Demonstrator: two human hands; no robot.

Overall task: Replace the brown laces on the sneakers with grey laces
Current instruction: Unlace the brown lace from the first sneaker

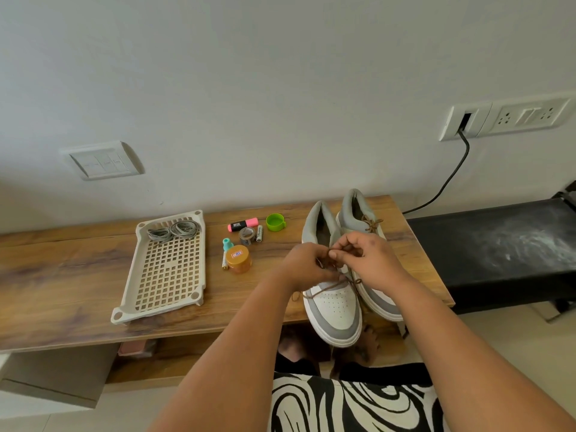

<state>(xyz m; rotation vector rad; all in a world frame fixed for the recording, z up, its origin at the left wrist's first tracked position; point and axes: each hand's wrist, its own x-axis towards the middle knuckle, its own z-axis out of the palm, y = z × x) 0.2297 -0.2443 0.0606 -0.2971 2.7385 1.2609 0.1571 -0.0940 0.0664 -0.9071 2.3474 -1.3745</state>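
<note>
Lying heel-to-wall on the bench [78,269], the near sneaker [333,304] has both hands over its tongue, left hand [307,265] and right hand [371,260] each pinching its brown lace [327,286], beside 1 more sneaker [361,219]; 2 grey laces [173,230] wait in 1 tray [165,310] further left.

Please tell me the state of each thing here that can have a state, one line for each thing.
Left sneaker: brown lace partly loosened, being undone.
Right sneaker: brown lace still tied in a bow.
Grey laces: coiled, unused, in the tray.
Left hand: pinches the brown lace.
Right hand: pinches the brown lace.
Pink highlighter: capped, lying flat.
Orange jar: lid on.
</note>
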